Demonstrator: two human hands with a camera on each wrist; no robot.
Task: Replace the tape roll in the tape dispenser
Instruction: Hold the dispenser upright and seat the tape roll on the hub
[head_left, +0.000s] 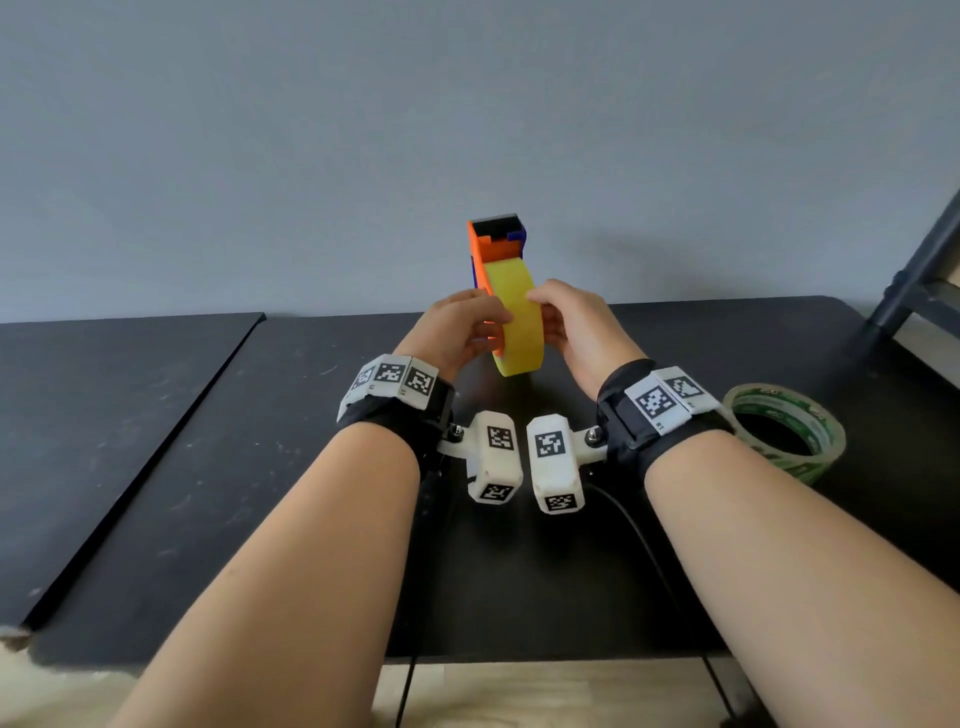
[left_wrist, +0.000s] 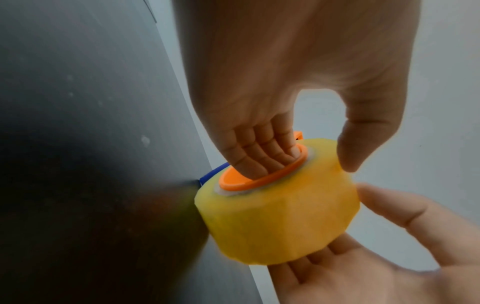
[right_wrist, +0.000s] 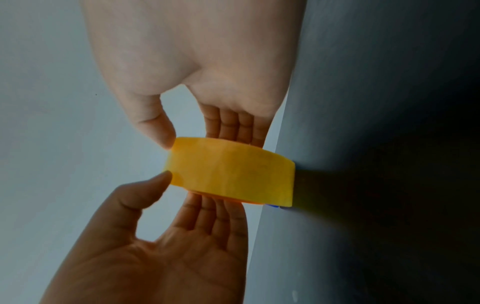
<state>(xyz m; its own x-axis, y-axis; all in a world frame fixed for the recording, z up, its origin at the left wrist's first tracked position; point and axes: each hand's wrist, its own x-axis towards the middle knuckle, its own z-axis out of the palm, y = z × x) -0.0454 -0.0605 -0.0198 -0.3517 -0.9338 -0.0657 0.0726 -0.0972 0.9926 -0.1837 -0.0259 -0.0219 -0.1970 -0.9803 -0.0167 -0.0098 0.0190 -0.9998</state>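
Note:
I hold an orange tape dispenser (head_left: 496, 244) with blue parts upright above the black table (head_left: 208, 467). A yellow tape roll (head_left: 517, 322) sits on its orange hub (left_wrist: 259, 179). My left hand (head_left: 483, 322) grips the dispenser's left side. In the left wrist view its fingers (left_wrist: 262, 152) reach into the hub and the thumb rests on the yellow roll's (left_wrist: 278, 222) rim. My right hand (head_left: 545, 312) pinches the roll from the right. In the right wrist view the right thumb sits on the roll's (right_wrist: 231, 172) rim and the right fingers (right_wrist: 233, 125) lie behind its flat face.
A second tape roll (head_left: 789, 431) with green print lies flat on the table at the right, beside my right wrist. A grey wall stands behind the table. A dark metal frame (head_left: 914, 270) leans at the far right. Cables (head_left: 644, 540) run under my wrists.

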